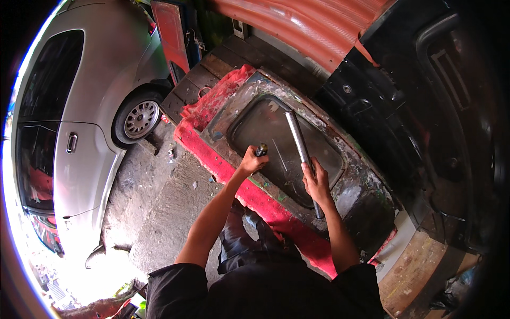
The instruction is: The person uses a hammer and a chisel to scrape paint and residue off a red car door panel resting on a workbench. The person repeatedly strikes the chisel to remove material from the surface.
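Note:
My right hand [317, 181] is wrapped round a long silver metal tube [297, 135], whose lower end comes out below the fist. The tube slants over a worn vehicle panel [350, 199] with patchy, scraped paint and a dark recessed middle. Closed round a short dark cylinder with a rounded top [261, 149], my left hand [252, 161] is over the recess's near left edge. Most of that cylinder is hidden in the fist. Beneath the panel, a red cloth [207, 154] shows along its left and near sides. A thin pale line [279, 154] crosses the recess between my hands.
A silver car [87, 106] stands at the left on rough concrete [164, 212]. Dark wooden planks [212, 66] lie beyond the panel, before a red corrugated sheet [303, 21]. A large black body panel [409, 111] rises on the right. A wooden board [411, 271] is at lower right.

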{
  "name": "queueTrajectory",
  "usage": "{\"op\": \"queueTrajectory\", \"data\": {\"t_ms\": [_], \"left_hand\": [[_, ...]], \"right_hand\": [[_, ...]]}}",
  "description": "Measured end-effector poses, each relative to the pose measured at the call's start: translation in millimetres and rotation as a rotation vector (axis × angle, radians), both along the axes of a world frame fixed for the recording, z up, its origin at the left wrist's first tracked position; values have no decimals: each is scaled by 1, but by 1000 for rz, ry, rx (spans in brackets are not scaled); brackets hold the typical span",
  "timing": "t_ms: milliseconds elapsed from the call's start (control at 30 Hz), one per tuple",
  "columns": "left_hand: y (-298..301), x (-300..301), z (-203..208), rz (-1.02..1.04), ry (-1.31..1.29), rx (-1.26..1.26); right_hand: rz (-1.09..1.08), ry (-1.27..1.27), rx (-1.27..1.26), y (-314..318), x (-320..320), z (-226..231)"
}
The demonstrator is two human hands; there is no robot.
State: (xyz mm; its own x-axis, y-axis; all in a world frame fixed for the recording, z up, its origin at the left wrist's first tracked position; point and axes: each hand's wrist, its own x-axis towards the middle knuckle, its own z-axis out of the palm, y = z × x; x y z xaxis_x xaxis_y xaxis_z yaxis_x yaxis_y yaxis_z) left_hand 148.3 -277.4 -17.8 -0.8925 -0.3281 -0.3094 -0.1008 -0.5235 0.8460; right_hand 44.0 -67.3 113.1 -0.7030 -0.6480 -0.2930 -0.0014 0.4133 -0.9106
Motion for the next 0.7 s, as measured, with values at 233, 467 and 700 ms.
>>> {"op": "queueTrajectory", "data": {"t_ms": [233, 467, 700], "left_hand": [[-1, 2, -7, 17, 23, -94], [8, 3, 1, 30, -52, -306], [6, 9, -4, 79, -14, -88]], "right_hand": [[35, 63, -8, -7, -1, 5], [15, 70, -97, -16, -16, 11], [8, 2, -93, -18, -15, 16]]}}
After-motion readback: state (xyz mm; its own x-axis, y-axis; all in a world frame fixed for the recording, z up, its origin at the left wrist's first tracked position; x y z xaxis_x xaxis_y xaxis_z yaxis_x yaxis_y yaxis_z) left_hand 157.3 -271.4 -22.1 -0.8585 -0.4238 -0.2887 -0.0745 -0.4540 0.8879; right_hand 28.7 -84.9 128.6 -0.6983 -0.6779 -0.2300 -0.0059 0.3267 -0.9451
